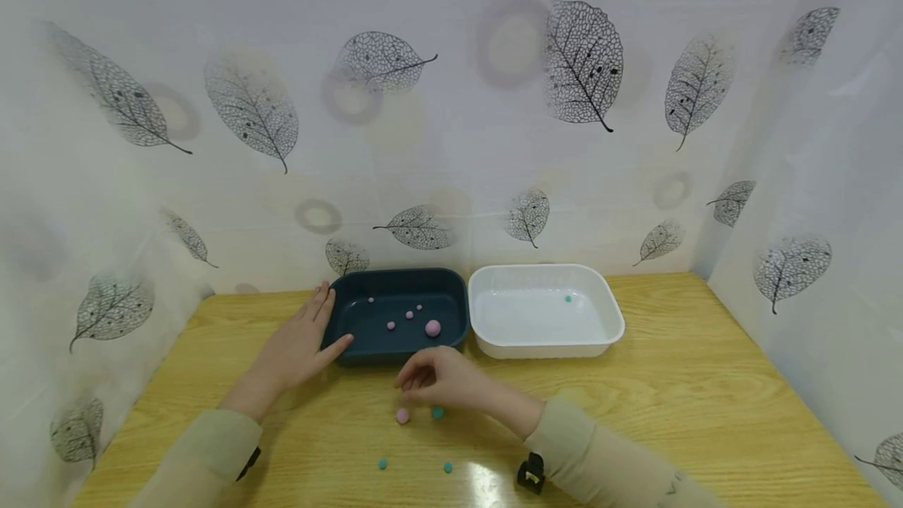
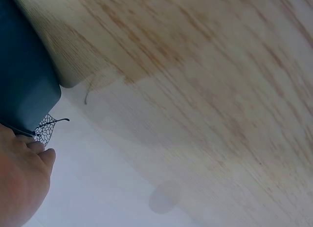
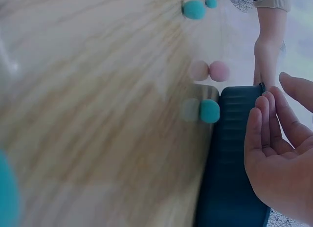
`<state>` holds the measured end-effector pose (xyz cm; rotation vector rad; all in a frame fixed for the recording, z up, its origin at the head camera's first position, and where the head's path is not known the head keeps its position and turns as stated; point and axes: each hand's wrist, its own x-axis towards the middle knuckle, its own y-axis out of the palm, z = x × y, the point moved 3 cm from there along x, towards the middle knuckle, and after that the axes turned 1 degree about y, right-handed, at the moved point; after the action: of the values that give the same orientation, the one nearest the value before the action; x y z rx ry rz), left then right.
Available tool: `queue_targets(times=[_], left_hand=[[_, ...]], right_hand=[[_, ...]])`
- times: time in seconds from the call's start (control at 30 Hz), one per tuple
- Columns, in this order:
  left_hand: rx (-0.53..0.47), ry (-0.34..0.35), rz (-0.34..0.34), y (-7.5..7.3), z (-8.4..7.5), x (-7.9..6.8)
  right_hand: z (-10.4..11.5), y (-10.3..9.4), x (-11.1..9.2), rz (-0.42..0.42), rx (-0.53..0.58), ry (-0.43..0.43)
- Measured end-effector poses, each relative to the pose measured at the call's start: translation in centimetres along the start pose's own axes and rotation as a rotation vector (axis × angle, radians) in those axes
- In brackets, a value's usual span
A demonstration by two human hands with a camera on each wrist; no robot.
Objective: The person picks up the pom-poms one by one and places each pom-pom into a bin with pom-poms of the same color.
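My left hand (image 1: 298,347) rests against the left end of the dark blue tray (image 1: 395,357), its fingers along the rim and its thumb at the front corner. Several pink balls of differing sizes lie inside, the largest pink ball (image 1: 433,328) near the right. In front of that tray my right hand (image 1: 447,382) hovers over the table, fingers loosely bent; the right wrist view shows nothing between them. Just below it lie a loose pink ball (image 1: 402,415) and a teal ball (image 1: 437,412). Closer to me sit two smaller teal balls (image 1: 382,463).
A white tray (image 1: 546,350) stands right beside the dark one and holds a small teal ball (image 1: 567,299). Both stand toward the back of the wooden table (image 1: 677,398). A leaf-patterned curtain (image 1: 451,139) hangs behind and at the sides.
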<state>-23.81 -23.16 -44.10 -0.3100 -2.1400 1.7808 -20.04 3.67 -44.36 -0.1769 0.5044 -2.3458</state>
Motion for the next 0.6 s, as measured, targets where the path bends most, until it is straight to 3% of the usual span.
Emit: queue_targets(times=[0.3, 0.6], left_hand=[[-0.007, -0.007, 0.007, 0.1, 0.1, 0.0], [-0.018, -0.007, 0.007, -0.1, 0.0, 0.0]], right_hand=[[-1.4, 1.0, 0.7, 0.037, 0.055, 0.035], [-1.4, 1.4, 1.2, 0.064, 0.012, 0.074]])
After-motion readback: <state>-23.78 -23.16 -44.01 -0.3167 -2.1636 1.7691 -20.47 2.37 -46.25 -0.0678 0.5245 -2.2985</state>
